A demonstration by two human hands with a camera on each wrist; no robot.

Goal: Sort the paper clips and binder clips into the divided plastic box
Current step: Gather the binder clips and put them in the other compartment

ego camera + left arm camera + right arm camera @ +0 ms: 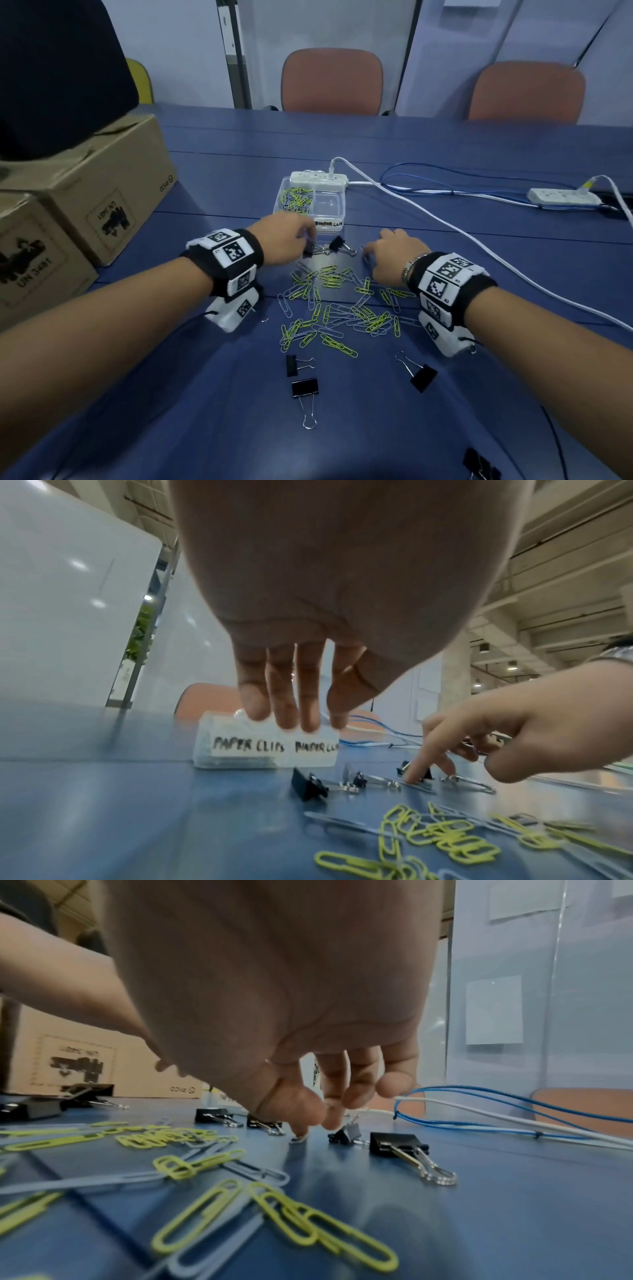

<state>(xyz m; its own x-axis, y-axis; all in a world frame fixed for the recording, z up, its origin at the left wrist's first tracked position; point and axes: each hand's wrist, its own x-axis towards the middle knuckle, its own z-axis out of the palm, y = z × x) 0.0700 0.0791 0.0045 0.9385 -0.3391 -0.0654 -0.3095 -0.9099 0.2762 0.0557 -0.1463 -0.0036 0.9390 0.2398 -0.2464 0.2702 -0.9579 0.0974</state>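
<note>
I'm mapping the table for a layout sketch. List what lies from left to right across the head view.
Cardboard boxes → left hand → paper clip pile → right hand → white power strip at the far right.

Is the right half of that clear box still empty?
Empty, it seems: the divided box's right compartment shows only clear plastic, while paper clips fill the left.

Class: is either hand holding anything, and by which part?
Neither has a grip. The left hand hovers open; the right hand presses a grey paper clip onto the table with its index fingertip.
</note>
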